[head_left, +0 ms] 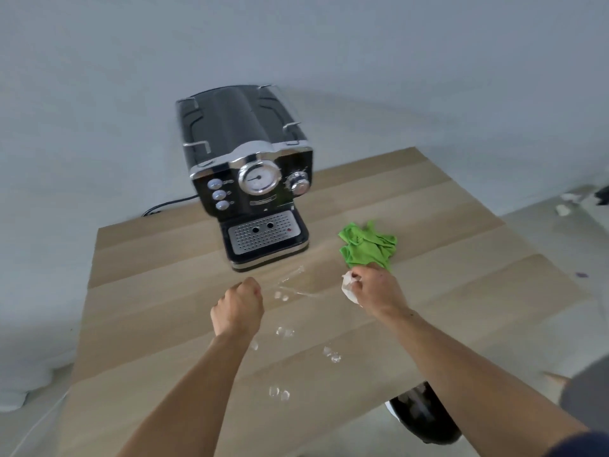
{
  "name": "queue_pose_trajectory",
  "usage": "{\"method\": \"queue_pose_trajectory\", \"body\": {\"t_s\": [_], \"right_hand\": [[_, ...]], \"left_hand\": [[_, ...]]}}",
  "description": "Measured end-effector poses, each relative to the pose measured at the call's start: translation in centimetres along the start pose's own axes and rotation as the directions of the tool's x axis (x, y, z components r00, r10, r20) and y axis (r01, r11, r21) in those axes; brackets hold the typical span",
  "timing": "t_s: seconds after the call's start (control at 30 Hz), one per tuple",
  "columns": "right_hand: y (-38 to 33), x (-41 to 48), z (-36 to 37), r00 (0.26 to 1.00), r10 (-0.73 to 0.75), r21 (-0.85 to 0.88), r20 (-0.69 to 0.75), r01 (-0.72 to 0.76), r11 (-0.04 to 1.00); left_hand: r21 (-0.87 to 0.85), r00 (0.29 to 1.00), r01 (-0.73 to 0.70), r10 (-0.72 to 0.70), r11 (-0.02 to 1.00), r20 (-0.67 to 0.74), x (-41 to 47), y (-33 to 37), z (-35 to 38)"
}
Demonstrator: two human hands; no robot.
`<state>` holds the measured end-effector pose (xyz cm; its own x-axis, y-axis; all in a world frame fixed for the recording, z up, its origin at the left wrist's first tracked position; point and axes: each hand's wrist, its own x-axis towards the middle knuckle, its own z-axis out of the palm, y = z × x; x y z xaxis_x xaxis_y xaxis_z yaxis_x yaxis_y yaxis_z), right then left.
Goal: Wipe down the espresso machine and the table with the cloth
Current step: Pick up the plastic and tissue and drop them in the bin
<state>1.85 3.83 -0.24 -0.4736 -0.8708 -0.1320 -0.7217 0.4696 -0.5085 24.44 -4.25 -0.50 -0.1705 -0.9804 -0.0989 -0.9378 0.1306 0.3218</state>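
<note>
Nearest, scattered wet drops [284, 332] on the wooden surface [461, 291], between two bare forearms. Further out, left hand [239, 308] knuckles up, fingers curled into a loose fist, nothing visible inside. Right hand [379, 288] reaching a little further forward, palm down, fingers pinched round a small crumpled white wad [348, 286]. Just past those fingers, touching or very nearly so, the green cloth [369, 247], bunched on the surface, long axis roughly left to right. Plainly nearer the right hand than the left; likely only a short forward reach after dropping the wad. Beyond and to the left of the cloth, the black espresso machine [250, 179], upright, drip tray facing the hands.
</note>
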Motion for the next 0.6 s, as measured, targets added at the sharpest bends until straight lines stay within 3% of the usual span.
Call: {"method": "queue_pose_trajectory", "body": {"t_s": [0.37,0.6], "right_hand": [[17.3,-5.7,-10.6,0.921,0.311,0.121,-0.233,-0.290,0.949],[30.1,-12.3,-13.6,0.810,0.513,0.205,-0.285,-0.472,0.858]], "left_hand": [[-0.109,0.962,-0.205,0.221,0.973,0.160,-4.9,21.3,6.2],[-0.183,0.867,-0.358,0.399,0.916,0.298,-12.5,33.1,13.2]]}}
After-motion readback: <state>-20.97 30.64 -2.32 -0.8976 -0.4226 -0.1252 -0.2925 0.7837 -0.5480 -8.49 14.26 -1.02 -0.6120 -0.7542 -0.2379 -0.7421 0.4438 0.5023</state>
